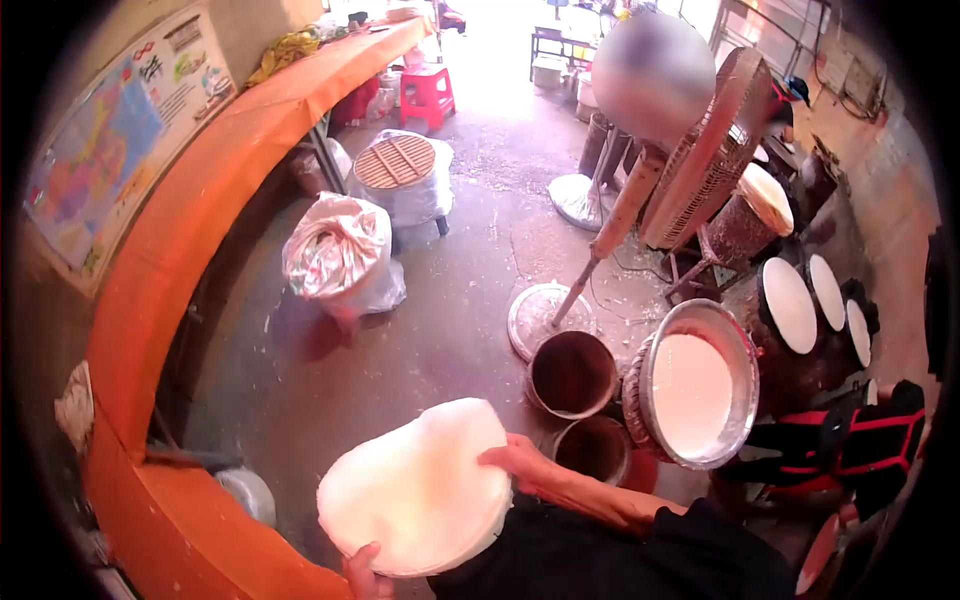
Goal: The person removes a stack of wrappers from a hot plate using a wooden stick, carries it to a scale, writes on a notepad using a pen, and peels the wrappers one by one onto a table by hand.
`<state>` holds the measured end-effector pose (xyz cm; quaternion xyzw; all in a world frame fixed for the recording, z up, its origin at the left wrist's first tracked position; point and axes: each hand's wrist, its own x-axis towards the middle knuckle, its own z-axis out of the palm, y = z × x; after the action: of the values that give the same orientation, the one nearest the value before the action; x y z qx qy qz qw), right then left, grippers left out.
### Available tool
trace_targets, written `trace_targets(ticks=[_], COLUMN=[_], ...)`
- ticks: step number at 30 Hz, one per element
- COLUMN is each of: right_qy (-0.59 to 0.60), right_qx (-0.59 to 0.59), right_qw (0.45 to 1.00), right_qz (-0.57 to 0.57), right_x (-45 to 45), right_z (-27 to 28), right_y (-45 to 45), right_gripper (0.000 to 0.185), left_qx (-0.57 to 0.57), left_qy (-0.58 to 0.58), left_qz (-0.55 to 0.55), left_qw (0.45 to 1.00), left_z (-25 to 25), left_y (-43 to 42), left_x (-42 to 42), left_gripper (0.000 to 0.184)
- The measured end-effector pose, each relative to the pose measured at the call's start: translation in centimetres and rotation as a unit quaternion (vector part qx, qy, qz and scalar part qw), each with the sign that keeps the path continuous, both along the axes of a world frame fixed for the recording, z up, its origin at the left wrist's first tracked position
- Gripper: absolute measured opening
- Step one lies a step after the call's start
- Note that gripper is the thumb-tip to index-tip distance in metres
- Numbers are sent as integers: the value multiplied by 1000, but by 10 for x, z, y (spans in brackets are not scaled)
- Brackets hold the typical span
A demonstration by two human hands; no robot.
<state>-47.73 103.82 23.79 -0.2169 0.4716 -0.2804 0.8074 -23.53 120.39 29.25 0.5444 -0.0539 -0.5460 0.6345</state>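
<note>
A stack of thin, pale round sheets (415, 490) is held up in front of the body at the lower middle. At its lower left edge, my left hand (366, 572) grips it with the thumb on top. My right hand (520, 463) holds its right edge, the thumb over the upper surface and the other fingers mostly hidden. The top sheet looks slightly folded at the upper right.
A long orange-covered table (160, 290) curves along the left. White liquid fills a large metal pot (745, 380) at right, beside two dark buckets (572, 374). Beyond stand a fan (700, 160), round hot plates with white sheets (790, 305), and a wrapped sack (340, 250).
</note>
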Motion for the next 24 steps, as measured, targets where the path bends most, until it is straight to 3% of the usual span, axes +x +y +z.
trace_targets(ticks=[3, 5, 7, 12, 15, 19, 24], right_qy=[-49, 2, 10, -26, 27, -1, -15], right_qx=[10, 13, 29, 27, 39, 37, 30], right_qw=[997, 996, 993, 971, 964, 920, 884], right_qz=[-55, -84, -117, -236, -262, -391, -467], right_x=[19, 34, 44, 61, 53, 42, 5], right_z=[10, -5, -6, -8, -5, 4, -15], right_y=[-45, -82, -115, -199, -241, -294, -369], right_gripper=[34, 35, 35, 36, 36, 41, 43], left_qx=[63, -13, 43, 31, 20, 17, 43], left_qy=[-25, -24, -18, 15, 8, -39, -21], left_qz=[-24, -106, -131, -200, -276, -346, -445], left_qw=[997, 994, 990, 979, 961, 937, 894], left_z=[12, -17, -21, -22, -10, -1, -19], left_y=[-65, -116, -166, -316, -406, -524, -653], left_x=[29, 64, 86, 120, 120, 91, 43], left_gripper=[69, 66, 68, 72, 72, 69, 64])
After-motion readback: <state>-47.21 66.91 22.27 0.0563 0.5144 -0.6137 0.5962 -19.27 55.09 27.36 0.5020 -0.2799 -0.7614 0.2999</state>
